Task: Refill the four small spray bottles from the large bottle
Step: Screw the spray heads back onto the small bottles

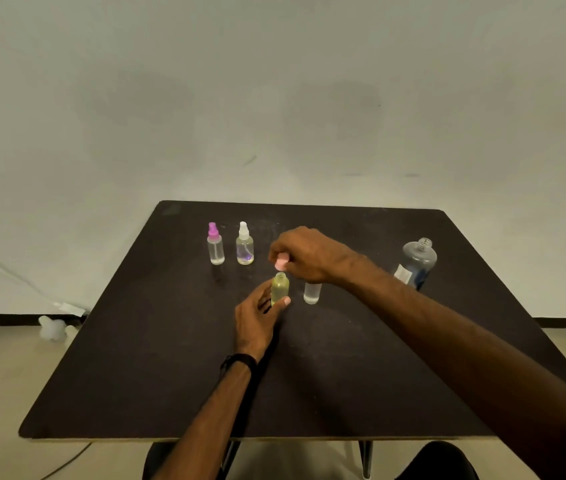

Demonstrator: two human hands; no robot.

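While your left hand [260, 315] wraps the yellowish small bottle [279, 287] near the middle of the dark surface [157, 375], your right hand [304, 254] hovers just above its open neck, fingers pinched on a small pale cap [281, 262]. The near half of the surface, toward 6 o'clock, lies bare up to its front edge, and the left side toward 9 o'clock is bare as well. At 11 o'clock from the held bottle stand two capped spray bottles, one with a pink top [215, 244] and one with a white top [244, 244], close together and well apart from your hands. Just beside the held bottle at 3 o'clock stands a clear small bottle [312, 293], partly hidden under your right wrist. Your right forearm crosses the surface from 4 o'clock. The large bottle [416, 263] stands uncapped at 2 o'clock, near the right edge, behind that forearm.
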